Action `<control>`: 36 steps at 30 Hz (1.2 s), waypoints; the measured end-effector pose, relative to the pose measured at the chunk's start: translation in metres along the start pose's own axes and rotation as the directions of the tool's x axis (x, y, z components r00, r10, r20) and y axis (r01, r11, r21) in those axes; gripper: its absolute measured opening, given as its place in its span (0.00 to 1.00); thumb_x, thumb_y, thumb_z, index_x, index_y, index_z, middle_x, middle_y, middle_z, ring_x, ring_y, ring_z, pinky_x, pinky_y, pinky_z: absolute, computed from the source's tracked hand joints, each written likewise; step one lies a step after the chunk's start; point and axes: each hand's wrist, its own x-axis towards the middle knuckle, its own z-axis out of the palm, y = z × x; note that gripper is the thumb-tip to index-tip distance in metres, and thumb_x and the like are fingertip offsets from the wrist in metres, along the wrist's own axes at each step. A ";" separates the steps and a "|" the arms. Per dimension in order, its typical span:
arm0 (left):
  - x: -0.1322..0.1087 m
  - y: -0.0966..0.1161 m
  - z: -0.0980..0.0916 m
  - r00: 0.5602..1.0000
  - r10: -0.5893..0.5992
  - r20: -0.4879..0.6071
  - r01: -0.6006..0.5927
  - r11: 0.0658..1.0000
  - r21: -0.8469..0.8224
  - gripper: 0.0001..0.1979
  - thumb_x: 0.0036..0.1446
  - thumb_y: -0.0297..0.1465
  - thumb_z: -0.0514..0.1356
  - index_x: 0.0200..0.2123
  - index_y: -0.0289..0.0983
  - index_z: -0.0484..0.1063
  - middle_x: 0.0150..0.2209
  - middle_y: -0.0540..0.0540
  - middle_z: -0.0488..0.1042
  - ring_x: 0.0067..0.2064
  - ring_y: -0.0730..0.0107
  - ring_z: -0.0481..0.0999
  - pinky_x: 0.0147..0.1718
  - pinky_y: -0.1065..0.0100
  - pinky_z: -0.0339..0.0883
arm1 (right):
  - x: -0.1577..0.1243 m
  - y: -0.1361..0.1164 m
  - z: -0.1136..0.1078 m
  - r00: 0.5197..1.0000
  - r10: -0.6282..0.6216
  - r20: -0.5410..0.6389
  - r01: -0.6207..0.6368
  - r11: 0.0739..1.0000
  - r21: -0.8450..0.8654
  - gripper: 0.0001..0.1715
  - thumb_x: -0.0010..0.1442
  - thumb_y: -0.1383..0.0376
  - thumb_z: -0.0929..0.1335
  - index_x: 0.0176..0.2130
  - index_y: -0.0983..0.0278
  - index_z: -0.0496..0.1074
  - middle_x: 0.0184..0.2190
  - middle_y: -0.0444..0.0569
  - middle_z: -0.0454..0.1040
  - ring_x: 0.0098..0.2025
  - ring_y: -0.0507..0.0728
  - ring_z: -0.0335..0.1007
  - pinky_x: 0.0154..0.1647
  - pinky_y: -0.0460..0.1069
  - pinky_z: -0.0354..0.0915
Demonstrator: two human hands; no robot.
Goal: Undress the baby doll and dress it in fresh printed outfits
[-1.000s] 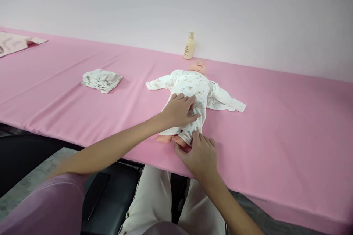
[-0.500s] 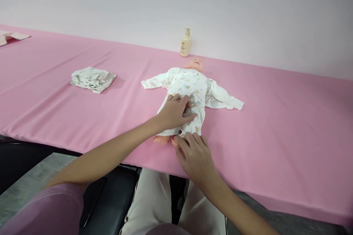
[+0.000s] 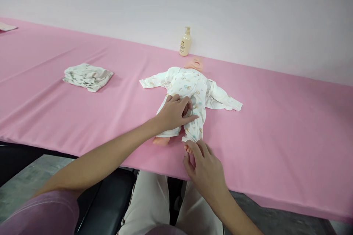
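Note:
A baby doll point(image 3: 193, 64) lies on its back, head toward the wall, in a white printed baby outfit point(image 3: 187, 79) with both sleeves spread. My left hand point(image 3: 175, 112) lies across the doll's lower belly, its fingers curled into the outfit's fabric and the thumb stretched over one leg. At the hem of that leg, my right hand point(image 3: 205, 163) has its fingers and thumb around the doll's foot point(image 3: 188, 149), with toes showing between them. The doll's other foot point(image 3: 161, 140) sticks out below the other hem, untouched.
A folded white printed cloth point(image 3: 88, 77) lies to the left on the pink-covered table point(image 3: 270, 128). Behind the doll's head stands a cream pump bottle point(image 3: 185, 42) near the wall. Another pale cloth point(image 3: 7, 26) shows at the far left edge.
My right hand has moved slightly toward me and right with the doll's foot, and that leg is now straighter and apart from the other. My left hand has stayed put.

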 end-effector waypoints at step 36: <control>0.000 0.001 -0.001 0.999 -0.035 0.025 0.035 0.999 -0.001 0.18 0.68 0.50 0.66 0.45 0.43 0.69 0.36 0.48 0.81 0.52 0.48 0.72 0.58 0.47 0.60 | 0.000 0.030 -0.006 0.904 0.418 0.091 -0.397 0.739 0.545 0.15 0.80 0.58 0.61 0.48 0.58 0.75 0.44 0.50 0.81 0.45 0.62 0.78 0.48 0.58 0.72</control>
